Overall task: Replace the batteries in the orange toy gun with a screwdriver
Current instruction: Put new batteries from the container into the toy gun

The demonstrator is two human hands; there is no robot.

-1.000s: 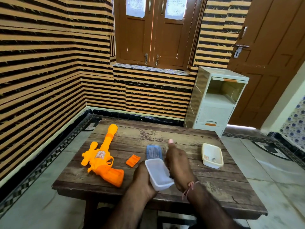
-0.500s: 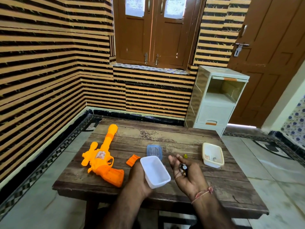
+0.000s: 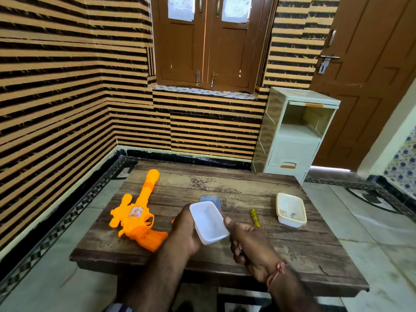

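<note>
The orange toy gun (image 3: 137, 212) lies on the left part of the wooden table (image 3: 225, 183), barrel pointing away from me. My left hand (image 3: 184, 228) grips a white plastic box (image 3: 208, 222), tilted with its open side up and nothing visible inside. Just right of the box, my right hand (image 3: 249, 244) has its fingers curled around small dark batteries that barely show. A yellow screwdriver (image 3: 255, 217) lies on the table beyond my right hand. The gun's orange battery cover is almost wholly hidden behind my left hand.
A blue lid (image 3: 211, 200) lies behind the white box. A cream box (image 3: 291, 209) with small bits inside sits at the right of the table. A pale drawer unit (image 3: 295, 131) stands past the table's far right corner.
My right hand turned from palm up and closed its fingers over the batteries. It moved nearer to me, uncovering the screwdriver. The white box stays in my left hand.
</note>
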